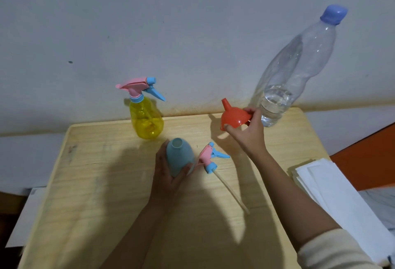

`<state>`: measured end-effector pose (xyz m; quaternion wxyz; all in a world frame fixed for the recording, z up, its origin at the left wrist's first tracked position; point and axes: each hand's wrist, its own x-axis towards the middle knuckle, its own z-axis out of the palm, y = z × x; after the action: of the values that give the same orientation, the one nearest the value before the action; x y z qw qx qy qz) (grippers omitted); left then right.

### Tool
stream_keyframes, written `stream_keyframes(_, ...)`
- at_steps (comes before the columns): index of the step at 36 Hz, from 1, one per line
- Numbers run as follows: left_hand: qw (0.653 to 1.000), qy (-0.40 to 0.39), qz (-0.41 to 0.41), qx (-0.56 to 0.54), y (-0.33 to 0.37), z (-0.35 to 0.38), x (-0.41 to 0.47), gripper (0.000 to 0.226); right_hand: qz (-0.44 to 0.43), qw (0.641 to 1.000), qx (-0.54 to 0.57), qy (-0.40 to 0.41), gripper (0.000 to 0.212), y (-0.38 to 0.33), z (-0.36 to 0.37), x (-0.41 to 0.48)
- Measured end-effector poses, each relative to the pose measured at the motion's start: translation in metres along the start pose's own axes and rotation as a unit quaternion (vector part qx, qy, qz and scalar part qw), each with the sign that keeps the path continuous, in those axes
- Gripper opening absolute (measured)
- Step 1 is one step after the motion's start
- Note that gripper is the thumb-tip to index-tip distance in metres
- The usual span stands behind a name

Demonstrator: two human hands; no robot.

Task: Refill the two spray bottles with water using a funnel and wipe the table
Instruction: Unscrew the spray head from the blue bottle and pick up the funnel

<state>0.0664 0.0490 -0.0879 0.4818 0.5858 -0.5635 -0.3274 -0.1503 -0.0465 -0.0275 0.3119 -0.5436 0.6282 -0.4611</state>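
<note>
The left hand (168, 172) curls round the lower body of the blue spray bottle (180, 159), thumb on one side and fingers on the other. The bottle is near the middle of the surface (106, 183), with its mouth open and facing up. Its pink-and-blue sprayer head (211, 157) lies just beside it on the wood, the long dip tube trailing toward the person. The right hand (250, 132) pinches the rim of the orange funnel (234, 117) between thumb and fingertips. The funnel is turned spout-up and sits between the blue bottle and the water bottle (299, 72). It looks light and stiff, so the rim is a fair hold, though it will need turning over before the spout meets the mouth. The small, smooth bottle would likely tip easily while empty, so a hold low on the body suits it. The clear water bottle, capped in blue and only filled near the bottom, probably has thin, yielding walls and is best taken at its waist. By count there are two spray bottles, the blue one and the yellow spray bottle (146, 119) with its head screwed on at the back. There is also one funnel, one water bottle and one loose sprayer head. A stack of white sheets (333, 194) lies at the right edge, and the blur makes it hard to tell how many there are.
</note>
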Motion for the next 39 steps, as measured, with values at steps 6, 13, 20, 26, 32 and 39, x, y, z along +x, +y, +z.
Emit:
stream_keyframes(6,1.000,-0.020,-0.006,-0.019,0.006,-0.001,0.002,0.078,-0.121,0.991,-0.007,-0.064,0.062,-0.049,-0.003,-0.018)
stream_keyframes(13,0.998,-0.051,-0.016,-0.033,0.007,-0.006,0.009,0.082,-0.173,0.967,-0.069,-0.174,0.079,-0.088,0.014,-0.042)
stream_keyframes(20,0.998,-0.010,0.024,0.048,0.007,-0.004,0.009,0.076,-0.207,0.952,-0.132,-0.185,0.073,-0.105,0.019,-0.055)
stream_keyframes(26,0.999,-0.032,-0.017,0.029,0.001,-0.003,0.012,0.088,-0.252,0.909,-0.248,-0.221,0.077,-0.113,0.034,-0.054)
stream_keyframes(32,0.999,-0.032,-0.027,-0.010,0.011,-0.006,0.016,0.073,-0.283,0.886,-0.312,-0.196,0.072,-0.115,0.051,-0.056)
stream_keyframes(39,1.000,-0.010,-0.025,0.001,0.018,-0.005,0.012,0.076,-0.289,0.894,-0.294,-0.178,0.072,-0.113,0.051,-0.059)
